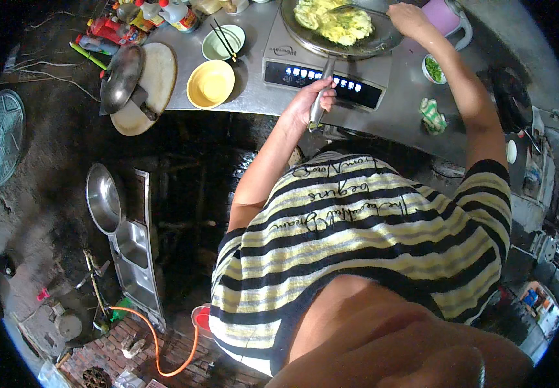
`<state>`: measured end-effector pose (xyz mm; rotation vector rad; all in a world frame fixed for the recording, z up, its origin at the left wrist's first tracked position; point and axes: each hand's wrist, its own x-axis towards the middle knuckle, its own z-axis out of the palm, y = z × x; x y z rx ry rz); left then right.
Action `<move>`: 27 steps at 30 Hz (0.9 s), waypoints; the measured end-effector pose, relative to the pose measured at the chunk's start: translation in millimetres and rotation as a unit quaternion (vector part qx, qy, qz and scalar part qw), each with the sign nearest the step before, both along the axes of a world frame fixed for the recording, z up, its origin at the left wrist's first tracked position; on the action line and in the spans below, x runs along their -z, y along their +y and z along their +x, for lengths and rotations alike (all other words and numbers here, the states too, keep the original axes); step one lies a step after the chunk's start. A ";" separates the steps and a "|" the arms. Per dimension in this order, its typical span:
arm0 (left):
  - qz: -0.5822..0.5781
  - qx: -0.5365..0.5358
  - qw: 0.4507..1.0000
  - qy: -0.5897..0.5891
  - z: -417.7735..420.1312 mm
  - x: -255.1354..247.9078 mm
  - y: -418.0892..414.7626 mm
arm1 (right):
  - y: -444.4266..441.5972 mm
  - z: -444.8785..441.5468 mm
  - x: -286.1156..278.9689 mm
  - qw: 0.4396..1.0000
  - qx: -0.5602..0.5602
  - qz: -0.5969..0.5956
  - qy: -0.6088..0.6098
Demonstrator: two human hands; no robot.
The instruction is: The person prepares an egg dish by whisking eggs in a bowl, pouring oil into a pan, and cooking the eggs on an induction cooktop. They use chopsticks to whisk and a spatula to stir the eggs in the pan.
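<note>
My left hand is wrapped around the metal handle of a frying pan. The pan sits on an induction cooker with a lit control panel. Inside the pan, a yellow mass of cooked egg with green flecks covers the middle and left. At the pan's right rim, my right hand is closed on the grip of a spatula. The spatula reaches left into the egg, and its blade is partly hidden there.
Left of the cooker stand a yellow bowl and a pale green bowl with chopsticks across it. A dark pot lid lies on a round board. Rightward are chopped greens, a cloth and a pink kettle.
</note>
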<state>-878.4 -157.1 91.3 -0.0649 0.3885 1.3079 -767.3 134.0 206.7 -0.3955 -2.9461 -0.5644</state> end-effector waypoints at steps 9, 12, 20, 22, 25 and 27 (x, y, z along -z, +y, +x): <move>-0.014 -0.029 0.997 0.070 24.0 3.3 13.4 | -27.7 26.4 15.1 0.976 0.144 -0.159 0.024; -0.029 -0.044 0.994 0.095 23.8 4.3 10.7 | -64.6 19.3 54.5 0.971 0.191 -0.143 0.000; -0.017 -0.048 0.994 0.094 34.9 -14.7 6.9 | -41.1 82.2 44.7 0.908 0.076 -0.236 0.339; 0.002 -0.047 0.993 0.112 32.2 -7.8 0.9 | -14.8 110.6 32.1 0.691 0.348 -0.489 0.402; -0.041 -0.014 0.976 0.213 38.2 -20.9 18.0 | 137.9 253.4 207.3 0.815 0.460 -0.284 0.208; -0.088 -0.026 0.949 0.301 38.3 -25.8 7.4 | 137.4 239.5 222.6 0.622 0.577 -0.502 0.170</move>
